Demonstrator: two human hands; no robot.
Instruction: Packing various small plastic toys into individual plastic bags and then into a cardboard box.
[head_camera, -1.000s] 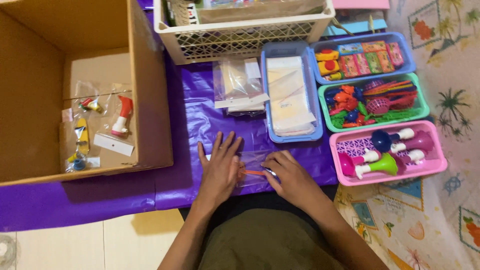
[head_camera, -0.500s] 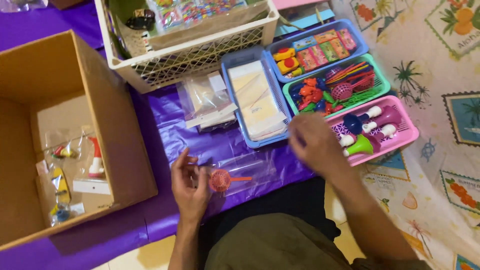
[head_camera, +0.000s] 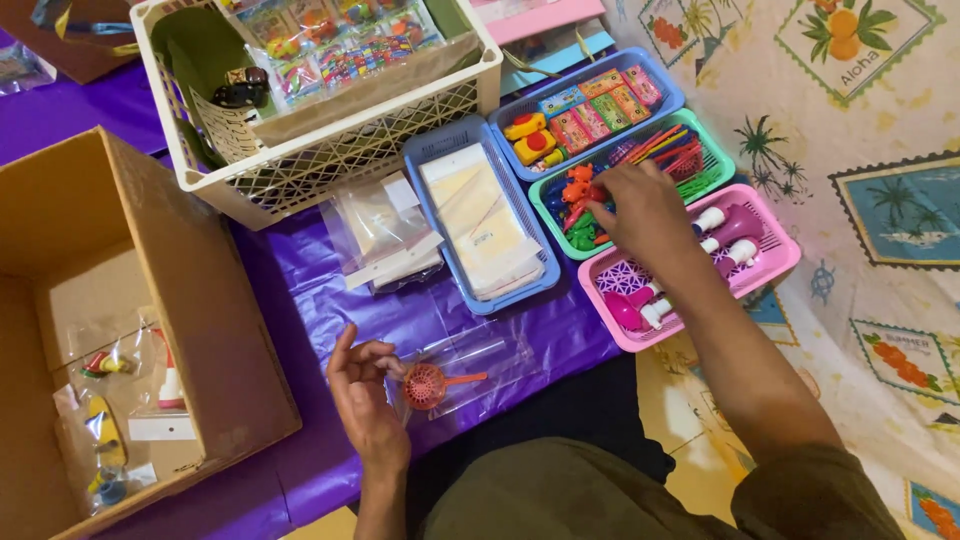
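The right hand (head_camera: 640, 205) has moved from the pink tray to the green tray (head_camera: 712, 172) at upper right, fingers closing among small toys, while the left hand (head_camera: 365, 400) is loosely pinching the clear bag (head_camera: 470, 365) holding an orange strainer toy (head_camera: 428, 385) at lower centre

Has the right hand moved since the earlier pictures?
Yes. The right hand went away from the clear bag on the purple cloth, over the pink tray, and now reaches into the green tray.
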